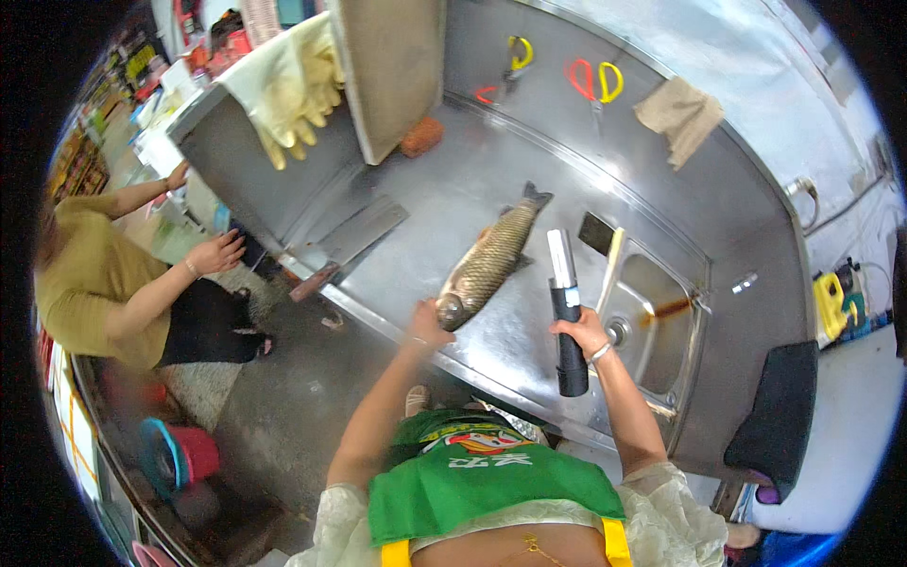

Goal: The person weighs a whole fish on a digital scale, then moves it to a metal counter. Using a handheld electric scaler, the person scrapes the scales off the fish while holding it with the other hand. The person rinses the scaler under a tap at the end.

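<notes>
A whole scaly fish (492, 262) lies on the stainless steel counter (453, 191), its tail pointing away from me and its head near the front edge. My left hand (429, 324) is at the fish's head, with fingers against it; how firmly they grip cannot be told. In my right hand (584, 332) is a black cylindrical tool (566, 305) with a bare metal end that points away from me, held above the counter between the fish and the sink. A cleaver (365, 230) with a wooden handle rests on the counter to the left, its handle reaching over the front edge.
A metal sink (655, 319) is at the right, beside a dark flat block (596, 232). Scissors (595, 83) hang on the back wall near a brown cloth (680, 117). Pale rubber gloves (297, 92) drape over the left partition. Another person (113, 276) stands at the left.
</notes>
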{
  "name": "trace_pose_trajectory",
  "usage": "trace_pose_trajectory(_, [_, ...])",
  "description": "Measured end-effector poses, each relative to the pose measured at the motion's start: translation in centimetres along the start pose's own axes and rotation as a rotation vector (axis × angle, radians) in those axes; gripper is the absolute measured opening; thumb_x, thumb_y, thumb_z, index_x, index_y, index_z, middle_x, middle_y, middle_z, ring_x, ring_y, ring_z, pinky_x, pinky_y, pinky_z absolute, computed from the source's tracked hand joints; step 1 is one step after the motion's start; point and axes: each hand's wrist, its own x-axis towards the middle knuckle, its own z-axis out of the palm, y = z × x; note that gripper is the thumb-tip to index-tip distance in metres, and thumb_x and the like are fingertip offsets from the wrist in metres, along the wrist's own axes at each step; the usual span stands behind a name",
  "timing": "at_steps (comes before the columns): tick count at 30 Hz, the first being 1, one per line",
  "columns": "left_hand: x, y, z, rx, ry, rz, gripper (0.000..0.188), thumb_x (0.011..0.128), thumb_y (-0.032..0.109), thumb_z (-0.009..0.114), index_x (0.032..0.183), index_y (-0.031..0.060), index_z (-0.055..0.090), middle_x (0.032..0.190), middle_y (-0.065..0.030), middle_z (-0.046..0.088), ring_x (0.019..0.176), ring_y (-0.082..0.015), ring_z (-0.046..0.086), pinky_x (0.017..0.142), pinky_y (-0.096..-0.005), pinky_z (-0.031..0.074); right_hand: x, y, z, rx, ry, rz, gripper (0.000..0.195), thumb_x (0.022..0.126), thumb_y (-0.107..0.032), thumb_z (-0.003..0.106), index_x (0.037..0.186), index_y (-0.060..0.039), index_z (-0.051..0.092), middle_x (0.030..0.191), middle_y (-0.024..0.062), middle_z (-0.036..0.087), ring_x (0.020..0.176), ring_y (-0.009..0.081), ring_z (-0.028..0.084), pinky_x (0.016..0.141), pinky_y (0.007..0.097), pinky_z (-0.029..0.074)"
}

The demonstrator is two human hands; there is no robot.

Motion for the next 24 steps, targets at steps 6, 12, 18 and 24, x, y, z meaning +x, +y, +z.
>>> trace_pose_trajectory(6, [-0.8,-0.2,0.5,-0.046,0.04,-0.021,0.064,0.047,0.014,0.078,0.1,0.0034,0.044,0.1,-0.0185,0.046,0.097,-0.0361,0.047,0.084,-0.04,0.044,-0.4,-0.3,2.0,-0.108,-0.06,-0.075,0.028,0.059,-0.009,0.074,0.078,0.0013,0.056,0.064,0.0025,0.057,0.055,0.0107,0.052,0.051,0.0263,0.043])
trace_pose_trajectory(12, [-3.4,3.2,-3.6,0.077,0.062,0.15,0.071,0.054,0.015,0.079,0.113,0.0072,0.04,0.114,-0.0173,0.037,0.108,-0.0364,0.041,0.089,-0.0419,0.042,-0.2,-0.8,3.2,-0.392,-0.09,-0.186,0.039,0.053,-0.017,0.077,0.082,0.0023,0.058,0.066,0.0077,0.058,0.062,0.0162,0.055,0.06,0.0309,0.047])
trace_pose_trajectory(18, [-1.1,4.6,-5.0,0.288,-0.086,0.382,0.081,0.055,0.024,0.081,0.123,0.0119,0.038,0.114,-0.0152,0.039,0.107,-0.0331,0.042,0.088,-0.0416,0.044,-0.3,-0.4,2.6,-0.348,-0.047,-0.158,0.038,0.053,-0.016,0.077,0.079,0.0019,0.057,0.069,0.0063,0.059,0.063,0.0148,0.055,0.06,0.03,0.047])
trace_pose_trajectory(24, [0.9,5.0,-5.4,0.173,-0.161,0.115,0.087,0.052,0.031,0.083,0.121,0.0067,0.034,0.108,-0.0164,0.041,0.105,-0.0347,0.045,0.084,-0.0432,0.045,-2.0,-3.2,2.0,-0.524,0.009,-0.153,0.04,0.053,-0.017,0.077,0.082,0.0036,0.057,0.065,0.0082,0.059,0.059,0.0189,0.057,0.06,0.0322,0.047])
